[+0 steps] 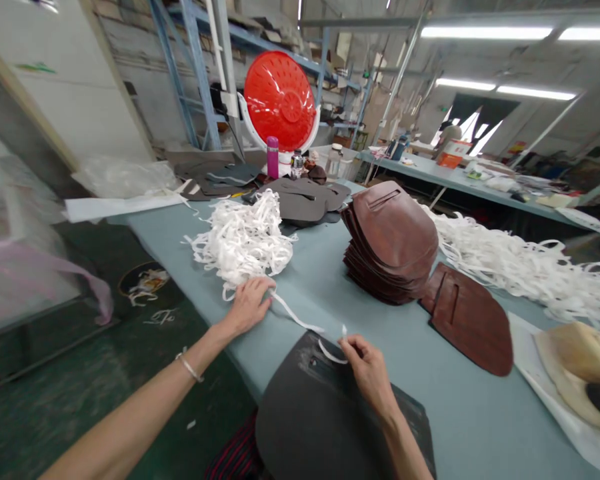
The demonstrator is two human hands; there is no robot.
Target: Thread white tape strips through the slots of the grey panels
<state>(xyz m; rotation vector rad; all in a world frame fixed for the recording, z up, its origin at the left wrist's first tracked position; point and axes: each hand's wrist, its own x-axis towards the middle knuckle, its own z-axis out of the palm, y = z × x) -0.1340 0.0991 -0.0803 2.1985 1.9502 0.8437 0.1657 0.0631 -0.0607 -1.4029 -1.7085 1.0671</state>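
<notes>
My left hand (251, 303) rests at the near edge of a tangled pile of white strips (245, 243), fingers stretched out and thumb apart. One white strip (295, 317) runs from beside its fingertips across the table toward a dark grey panel (305, 413). My right hand (367, 370) is closed in a pinch on a narrow white strip (333, 353), whose short end sticks up above the fingers. The strip's other part curves over the panel's top edge. The panel lies partly on the table and partly over my lap; my right forearm covers some of it.
Brown leather-like pieces (395, 227) with slots are stacked right of centre, with another brown piece (473, 320) beside them. More white strips (525, 267) lie at right, near a roll of tape (587, 353). Grey panels (305, 200), a pink bottle (273, 158) and a red heater (280, 100) stand farther back.
</notes>
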